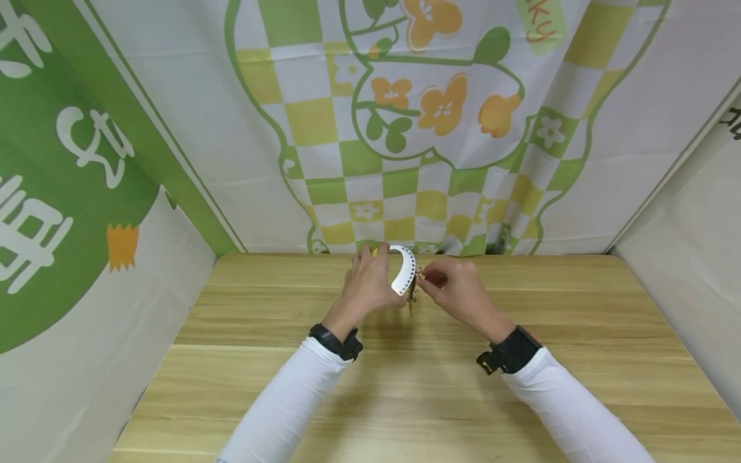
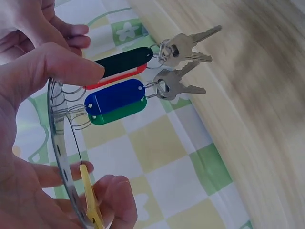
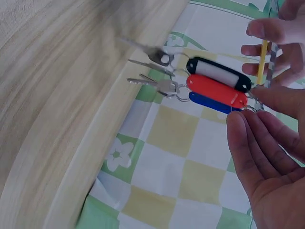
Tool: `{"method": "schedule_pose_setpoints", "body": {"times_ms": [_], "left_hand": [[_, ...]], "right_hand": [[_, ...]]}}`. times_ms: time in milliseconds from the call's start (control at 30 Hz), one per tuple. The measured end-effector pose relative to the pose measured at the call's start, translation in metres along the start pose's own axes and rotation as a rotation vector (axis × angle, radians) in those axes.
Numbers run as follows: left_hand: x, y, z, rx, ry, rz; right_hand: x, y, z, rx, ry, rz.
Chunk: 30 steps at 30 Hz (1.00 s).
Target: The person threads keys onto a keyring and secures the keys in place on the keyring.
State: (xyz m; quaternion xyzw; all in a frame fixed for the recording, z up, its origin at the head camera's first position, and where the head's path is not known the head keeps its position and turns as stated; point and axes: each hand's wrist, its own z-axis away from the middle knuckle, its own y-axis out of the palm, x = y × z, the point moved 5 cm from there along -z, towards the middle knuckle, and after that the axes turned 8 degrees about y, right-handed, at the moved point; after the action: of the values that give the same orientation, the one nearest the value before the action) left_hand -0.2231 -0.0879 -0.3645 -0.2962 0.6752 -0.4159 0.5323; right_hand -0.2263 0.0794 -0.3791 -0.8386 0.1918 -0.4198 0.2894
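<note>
My left hand (image 1: 370,283) grips a white, curved key-holder plate (image 1: 407,270) with a row of small holes along it. Metal rings join the plate to several key tags: a black tag (image 3: 219,71), a red tag (image 3: 214,89), a blue tag (image 2: 114,97) and a green tag (image 2: 124,112). Silver keys (image 2: 178,50) hang from the tags' far ends. My left thumb lies along the black tag. A yellow plastic strip (image 2: 88,193) sits by the plate, near my left fingers. My right hand (image 1: 460,292) pinches at a small tag ring (image 3: 249,109) beside the plate.
Both hands are raised over the back of a wooden table (image 1: 278,360). Just behind its rear edge hangs a checked, flowered curtain (image 1: 324,161). Printed cloth walls stand at the left (image 1: 58,193) and right (image 1: 689,212).
</note>
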Motion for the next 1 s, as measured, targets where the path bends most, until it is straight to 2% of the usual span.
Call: {"method": "schedule_pose_setpoints", "body": {"times_ms": [233,467,600,800,900,1000], "left_hand": [[0.001,-0.004,0.0,0.02,0.05,-0.029],[-0.001,-0.007,-0.001,0.034,0.158,-0.118],[-0.004,-0.006,-0.003,0.047,0.229,-0.174],[-0.008,-0.001,-0.003,0.072,0.321,-0.178],[-0.01,0.0,-0.002,0.083,0.344,-0.16],[-0.012,0.001,-0.002,0.094,0.356,-0.152]], "right_hand": [[0.0,-0.013,-0.001,0.006,0.019,-0.012],[-0.003,-0.027,-0.017,0.016,0.078,-0.039],[-0.002,-0.03,-0.033,0.124,0.142,-0.034],[-0.005,-0.023,-0.052,0.382,0.231,-0.011],[-0.009,-0.017,-0.057,0.474,0.253,-0.021],[-0.01,-0.013,-0.06,0.529,0.259,-0.054]]}}
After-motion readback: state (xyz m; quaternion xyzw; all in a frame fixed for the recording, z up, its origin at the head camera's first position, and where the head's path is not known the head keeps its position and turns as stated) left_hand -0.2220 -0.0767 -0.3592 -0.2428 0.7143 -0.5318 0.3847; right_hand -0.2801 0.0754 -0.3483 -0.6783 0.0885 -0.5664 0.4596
